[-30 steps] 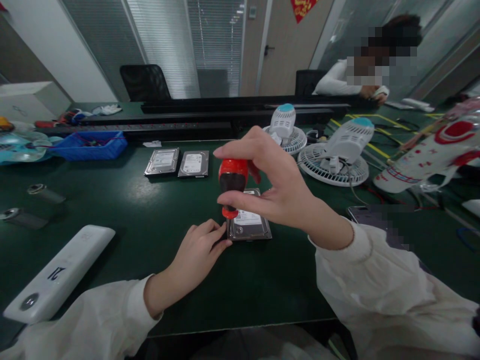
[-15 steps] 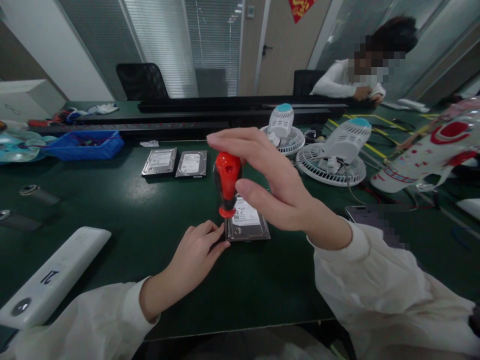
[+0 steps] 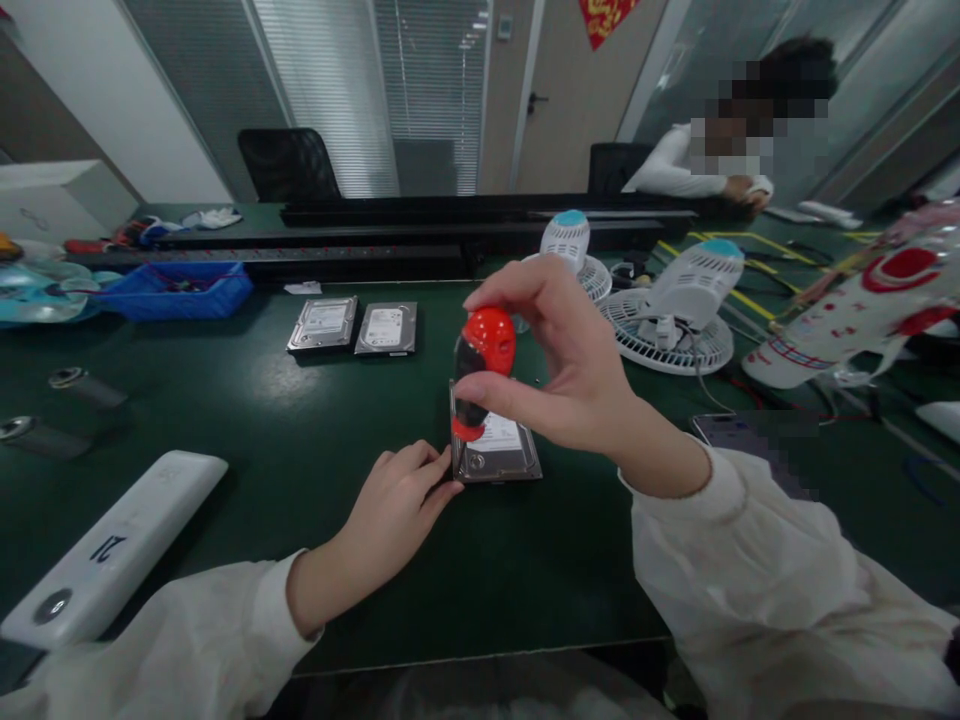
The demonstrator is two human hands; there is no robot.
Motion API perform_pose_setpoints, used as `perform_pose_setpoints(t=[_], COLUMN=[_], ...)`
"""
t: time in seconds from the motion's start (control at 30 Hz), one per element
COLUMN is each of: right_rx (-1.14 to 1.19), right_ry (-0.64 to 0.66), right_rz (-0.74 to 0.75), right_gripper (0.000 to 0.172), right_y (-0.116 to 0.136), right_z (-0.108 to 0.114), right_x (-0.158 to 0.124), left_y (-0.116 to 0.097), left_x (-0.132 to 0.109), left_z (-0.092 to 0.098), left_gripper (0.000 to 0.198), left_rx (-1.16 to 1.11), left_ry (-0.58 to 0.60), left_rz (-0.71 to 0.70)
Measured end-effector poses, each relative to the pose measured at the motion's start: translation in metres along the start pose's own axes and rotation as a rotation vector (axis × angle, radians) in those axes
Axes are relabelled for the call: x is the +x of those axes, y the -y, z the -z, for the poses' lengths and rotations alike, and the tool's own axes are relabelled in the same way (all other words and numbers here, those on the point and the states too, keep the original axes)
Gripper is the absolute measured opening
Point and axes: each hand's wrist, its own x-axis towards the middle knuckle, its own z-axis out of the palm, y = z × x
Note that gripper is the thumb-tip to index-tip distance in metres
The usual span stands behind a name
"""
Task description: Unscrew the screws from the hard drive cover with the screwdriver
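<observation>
the scene is viewed by one camera worn on the person's head, by which the green table is looked down on from above its near edge, seen at 6 o'clock, with the gaze turned forward to the door at 1 o'clock. the left hand, toward 7 o'clock, and the right hand, just off centre toward 3 o'clock, are seen from close by, while a co-worker is framed farther off at 2 o'clock.
</observation>
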Motion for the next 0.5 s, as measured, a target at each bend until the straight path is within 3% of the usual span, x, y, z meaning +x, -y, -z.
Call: perform_pose_setpoints(t=[0.2,0.37,0.5], right_rx=[0.003,0.003,-0.056], right_ry=[0.139,0.033,0.099], right_rz=[0.112,0.074,0.065], right_gripper=[0.048,0.037,0.038], right_y=[-0.0033,-0.0033,0.0002], right_z=[0.0005,0.0011,0.0033], right_x=[0.0022,0.0036,0.0039], left_y=[-0.0026,-0.0017,-0.0021], left_x=[0.0004,0.0004,0.0011], left_z=[0.0038,0.0029,0.0032], left_gripper=[0.012,0.011,0.012], left_rx=[-0.004,-0.013,-0.015], left_ry=[0.027,0.007,0.009], left_rz=[0.007,-0.004,-0.006])
